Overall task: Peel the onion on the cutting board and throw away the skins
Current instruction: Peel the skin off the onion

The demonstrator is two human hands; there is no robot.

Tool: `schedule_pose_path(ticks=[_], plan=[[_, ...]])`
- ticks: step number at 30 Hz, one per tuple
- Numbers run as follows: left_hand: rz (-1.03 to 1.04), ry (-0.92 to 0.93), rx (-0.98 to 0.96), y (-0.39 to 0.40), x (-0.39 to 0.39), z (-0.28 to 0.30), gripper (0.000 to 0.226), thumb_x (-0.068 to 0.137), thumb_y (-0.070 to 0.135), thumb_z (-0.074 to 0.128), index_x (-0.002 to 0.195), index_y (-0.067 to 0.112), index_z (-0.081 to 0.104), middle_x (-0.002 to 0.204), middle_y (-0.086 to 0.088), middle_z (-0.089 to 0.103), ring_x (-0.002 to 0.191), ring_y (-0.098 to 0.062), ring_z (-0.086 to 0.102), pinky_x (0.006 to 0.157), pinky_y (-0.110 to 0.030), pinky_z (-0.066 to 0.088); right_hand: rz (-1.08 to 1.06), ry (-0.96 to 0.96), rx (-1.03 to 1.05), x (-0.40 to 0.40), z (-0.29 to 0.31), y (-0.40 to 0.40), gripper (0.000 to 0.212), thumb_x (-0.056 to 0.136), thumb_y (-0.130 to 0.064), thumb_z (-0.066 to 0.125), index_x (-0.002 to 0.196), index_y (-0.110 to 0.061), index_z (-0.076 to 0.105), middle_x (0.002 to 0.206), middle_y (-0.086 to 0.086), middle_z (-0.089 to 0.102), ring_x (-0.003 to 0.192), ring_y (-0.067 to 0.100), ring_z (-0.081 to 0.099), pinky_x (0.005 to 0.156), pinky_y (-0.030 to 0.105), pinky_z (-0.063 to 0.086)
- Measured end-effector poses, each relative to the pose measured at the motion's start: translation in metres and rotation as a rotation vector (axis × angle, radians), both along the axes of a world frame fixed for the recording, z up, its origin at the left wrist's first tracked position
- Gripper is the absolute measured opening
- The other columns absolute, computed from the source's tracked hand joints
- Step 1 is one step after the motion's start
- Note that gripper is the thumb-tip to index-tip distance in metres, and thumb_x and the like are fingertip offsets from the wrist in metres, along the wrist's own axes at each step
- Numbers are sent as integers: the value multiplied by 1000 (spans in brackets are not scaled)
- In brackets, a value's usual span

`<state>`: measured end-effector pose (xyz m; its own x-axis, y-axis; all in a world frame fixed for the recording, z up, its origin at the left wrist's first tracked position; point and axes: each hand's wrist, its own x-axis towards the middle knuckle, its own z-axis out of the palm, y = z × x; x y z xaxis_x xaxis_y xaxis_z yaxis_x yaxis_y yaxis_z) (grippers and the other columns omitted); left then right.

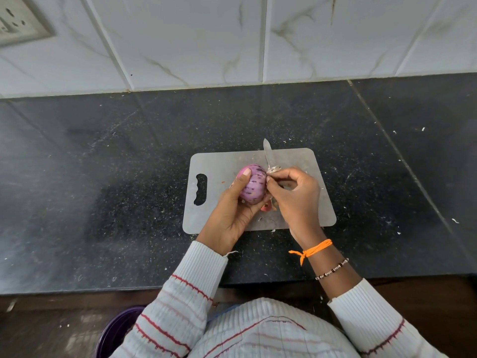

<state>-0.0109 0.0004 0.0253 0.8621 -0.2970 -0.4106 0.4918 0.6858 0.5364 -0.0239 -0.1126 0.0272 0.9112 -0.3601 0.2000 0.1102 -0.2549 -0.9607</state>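
A purple onion [254, 184] with dark specks is held just above the grey cutting board [224, 164]. My left hand [232, 210] grips the onion from the left, thumb on its top. My right hand [294, 195] holds a small knife [267, 155], blade pointing away from me, and its thumb pinches a pale flake of skin [274, 169] against the blade at the onion's upper right. Loose reddish skin pieces [267, 206] lie on the board under my hands.
The board lies on a black speckled counter [116, 189] dotted with small skin flakes. A white tiled wall [232, 42] stands behind, with a socket [18, 24] at the upper left. A purple bin [113, 334] sits below the counter edge at lower left.
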Motion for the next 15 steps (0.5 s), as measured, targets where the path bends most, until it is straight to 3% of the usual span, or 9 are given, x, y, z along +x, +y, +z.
schedule_pose_path(ticks=[3,6,9,13,15], plan=[[-11,0,-4,-1,1,1,43,73,29,63,104,1,59,105,-18,66,97,-24,64,85,-39,52,20,47,124,-2,0,-1,14,79,5,64,82,-8,67,78,7,68,57,2,63,45,15,48],[-13,23,10,-2,1,3,47,71,36,62,104,2,60,104,-18,67,93,-24,66,83,-36,53,36,13,66,-2,2,-3,24,78,14,53,72,-7,63,68,0,62,52,-3,57,46,8,43],[-13,56,0,-1,0,3,46,80,39,58,108,2,59,114,-21,65,102,-27,63,82,-35,54,50,8,55,-2,2,-5,27,83,7,49,63,-9,59,57,-4,54,49,-1,47,48,10,38],[-21,72,3,2,1,3,47,85,42,54,111,2,58,121,-22,60,113,-29,59,82,-36,53,73,-95,-81,-2,2,-7,5,83,-8,64,81,-11,67,80,0,64,71,4,60,64,19,50],[-33,61,17,2,0,3,48,85,42,54,111,3,58,121,-22,61,115,-28,58,84,-36,52,126,-147,-146,-2,1,-7,12,82,-7,65,91,-14,69,91,-2,64,84,6,62,73,21,53]])
